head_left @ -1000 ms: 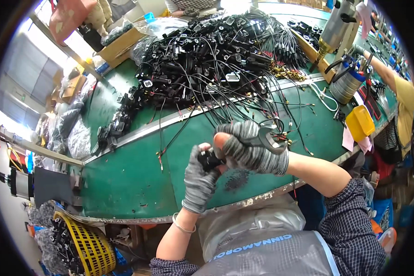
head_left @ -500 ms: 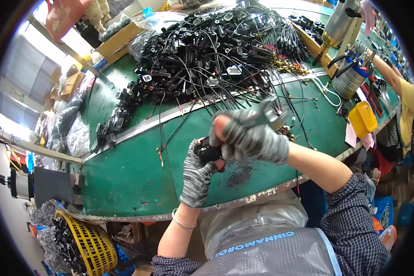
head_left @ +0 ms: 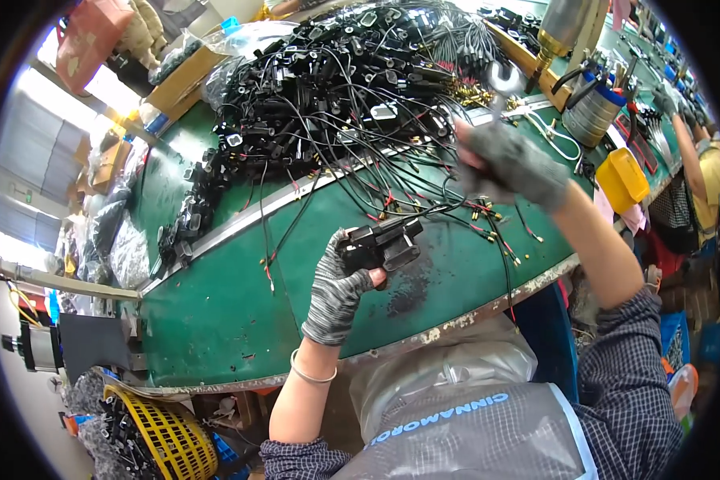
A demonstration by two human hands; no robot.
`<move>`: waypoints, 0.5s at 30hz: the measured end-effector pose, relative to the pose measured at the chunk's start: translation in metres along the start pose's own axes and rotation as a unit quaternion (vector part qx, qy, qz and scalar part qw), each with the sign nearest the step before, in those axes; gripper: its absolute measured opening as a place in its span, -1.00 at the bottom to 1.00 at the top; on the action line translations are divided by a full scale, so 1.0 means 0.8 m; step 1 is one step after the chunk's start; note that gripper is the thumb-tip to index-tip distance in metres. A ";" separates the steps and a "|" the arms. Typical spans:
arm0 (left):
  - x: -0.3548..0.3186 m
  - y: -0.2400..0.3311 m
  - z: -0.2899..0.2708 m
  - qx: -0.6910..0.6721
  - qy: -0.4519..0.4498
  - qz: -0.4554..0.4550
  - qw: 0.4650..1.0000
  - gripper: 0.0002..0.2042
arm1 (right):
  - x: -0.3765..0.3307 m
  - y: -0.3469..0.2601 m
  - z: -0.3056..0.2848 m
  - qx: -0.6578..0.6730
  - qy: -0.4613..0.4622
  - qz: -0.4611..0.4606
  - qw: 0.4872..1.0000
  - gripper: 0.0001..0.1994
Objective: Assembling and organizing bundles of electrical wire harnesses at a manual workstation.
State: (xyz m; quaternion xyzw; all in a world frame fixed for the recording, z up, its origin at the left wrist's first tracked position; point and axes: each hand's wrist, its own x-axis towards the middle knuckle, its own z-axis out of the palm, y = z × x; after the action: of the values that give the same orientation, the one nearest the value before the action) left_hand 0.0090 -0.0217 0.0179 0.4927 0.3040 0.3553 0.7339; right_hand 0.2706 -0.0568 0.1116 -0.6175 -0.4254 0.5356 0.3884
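Note:
My left hand (head_left: 338, 290), in a grey knit glove, grips a black plastic switch part (head_left: 382, 243) with thin wires trailing from it, held just above the green table (head_left: 216, 308). My right hand (head_left: 510, 160), also gloved, is raised over the table's right side and is shut on a metal tool (head_left: 500, 84) that sticks up from the fist and is blurred. A big heap of black wired parts (head_left: 352, 88) lies beyond both hands.
A yellow box (head_left: 622, 178) and a tin of tools (head_left: 592, 112) stand at the right. Another person's arm (head_left: 692, 148) works at the far right. A yellow basket (head_left: 164, 436) sits below the table's left. Cardboard boxes (head_left: 186, 76) lie at the back left.
My right hand has lifted away from the left hand, up and to the right, carrying the metal tool. The left hand still holds the black part, now uncovered.

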 end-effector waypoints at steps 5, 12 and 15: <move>0.079 0.034 0.003 0.019 -0.132 -0.018 0.991 -0.42 | -0.024 0.065 -0.107 -0.482 -0.043 0.157 0.861 -0.46; 0.266 0.108 -0.050 0.289 0.018 0.165 0.943 -0.29 | 0.070 0.052 -0.208 -0.513 0.116 0.032 0.850 -0.53; 0.306 0.087 -0.024 0.637 0.156 0.348 0.670 -0.27 | 0.161 0.067 -0.271 -0.477 0.294 -0.077 0.825 -0.58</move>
State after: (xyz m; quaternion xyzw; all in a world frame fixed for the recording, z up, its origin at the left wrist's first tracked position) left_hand 0.1158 0.2069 0.0534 0.8477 0.3734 0.3767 0.0072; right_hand 0.4995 0.0409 0.0458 -0.8192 -0.5398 0.0275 0.1921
